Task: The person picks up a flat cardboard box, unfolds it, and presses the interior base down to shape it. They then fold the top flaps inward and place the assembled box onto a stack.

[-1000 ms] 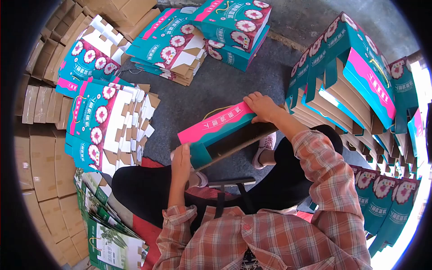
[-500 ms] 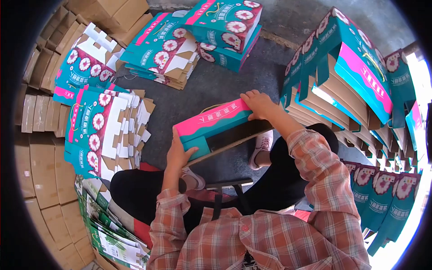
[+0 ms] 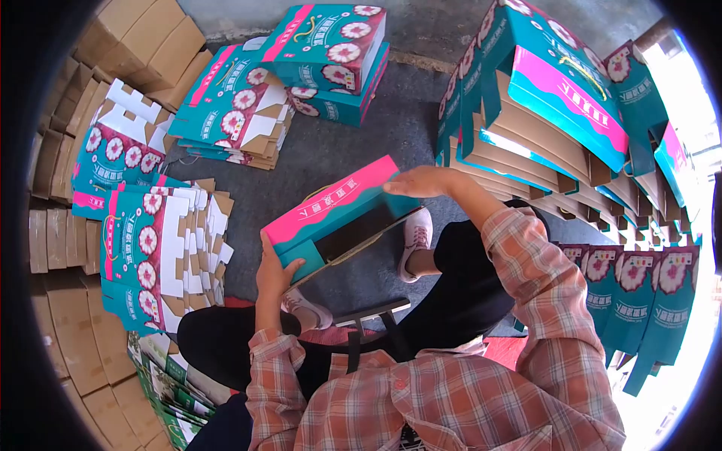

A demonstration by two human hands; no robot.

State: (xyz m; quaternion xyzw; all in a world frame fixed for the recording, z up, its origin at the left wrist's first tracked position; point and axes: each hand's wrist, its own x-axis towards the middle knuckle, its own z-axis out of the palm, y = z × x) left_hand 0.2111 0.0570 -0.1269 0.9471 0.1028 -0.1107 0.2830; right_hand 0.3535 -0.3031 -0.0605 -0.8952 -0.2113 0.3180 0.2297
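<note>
A teal and pink cardboard gift box (image 3: 327, 207) is held tilted above the floor in front of my knees. Its long side facing me has an opening with a dark inside, and a teal flap covers the left end. My left hand (image 3: 274, 272) grips that left end, thumb over the flap and fingers around the outer edge. At the right end, my right hand (image 3: 425, 182) lies with outstretched fingers against the teal flap there, slightly blurred. A thin cord handle shows along the far edge of the pink strip.
Flat printed cartons (image 3: 139, 248) are stacked at left, with more cartons (image 3: 226, 98) behind. Two filled-out boxes (image 3: 323, 49) stand at the back. Open-sided gift boxes (image 3: 526, 143) pile high at right. Brown cartons (image 3: 83, 323) line the left side.
The view has shifted, and the box appears lower and further left. My right hand has gone from curled over the box's corner to stretched out along its right end. My left hand keeps its grip.
</note>
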